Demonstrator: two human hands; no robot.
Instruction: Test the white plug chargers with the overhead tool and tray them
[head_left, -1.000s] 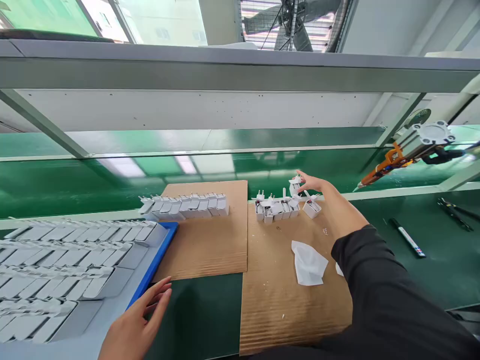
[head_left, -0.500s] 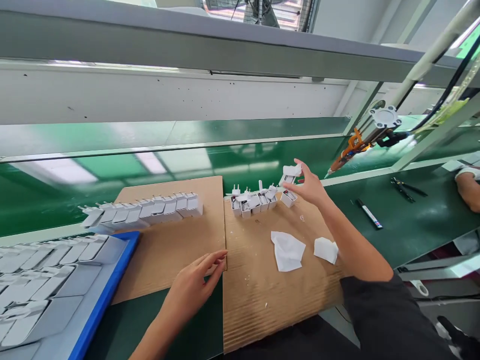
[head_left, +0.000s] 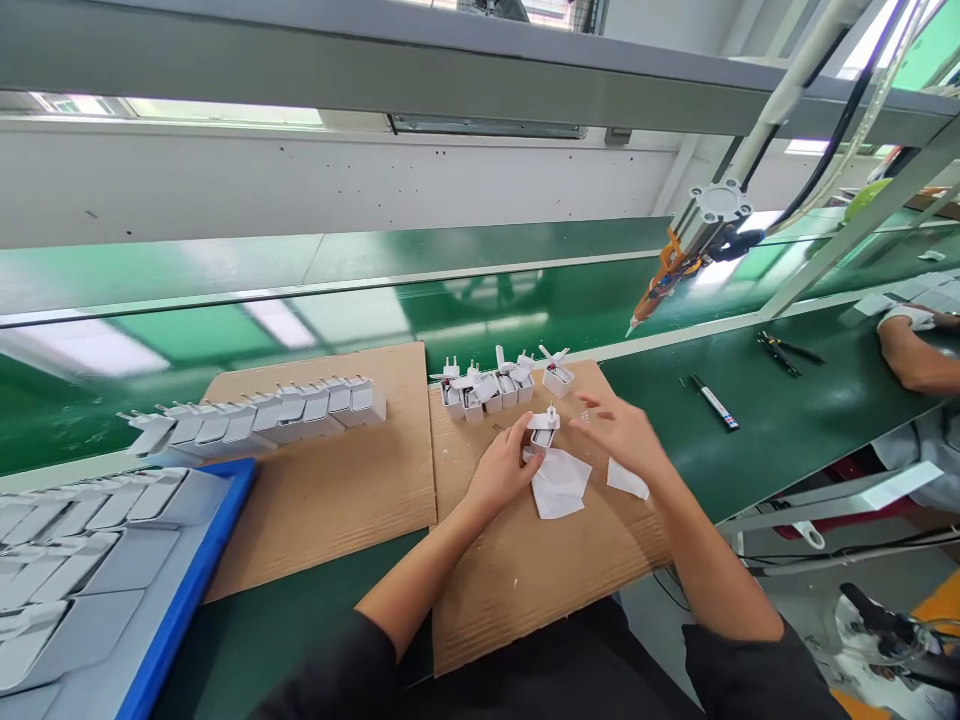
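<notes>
My left hand [head_left: 504, 468] holds a white plug adapter [head_left: 544, 427] with its pins up, above a white cloth [head_left: 561, 484] on the right cardboard sheet [head_left: 487, 580]. Just right of the adapter is my right hand [head_left: 619, 430], its fingers apart and nothing in them. Behind my hands stands a cluster of white adapters [head_left: 491, 388] with small parts on top, and one more adapter [head_left: 557, 377] stands a little apart. A second white cloth [head_left: 627, 480] lies partly below my right hand.
A row of white adapters [head_left: 262, 415] runs along the left cardboard sheet [head_left: 337, 490]. A blue-edged tray [head_left: 187, 580] of adapters is at the left. An orange-tipped tool [head_left: 660, 285] hangs at the right, near a marker [head_left: 714, 402], pliers [head_left: 787, 352] and another person's arm [head_left: 911, 350].
My right hand has let go of the adapter and drawn nearer. My left hand has moved right and up and now holds an adapter. The view has shifted slightly right.
</notes>
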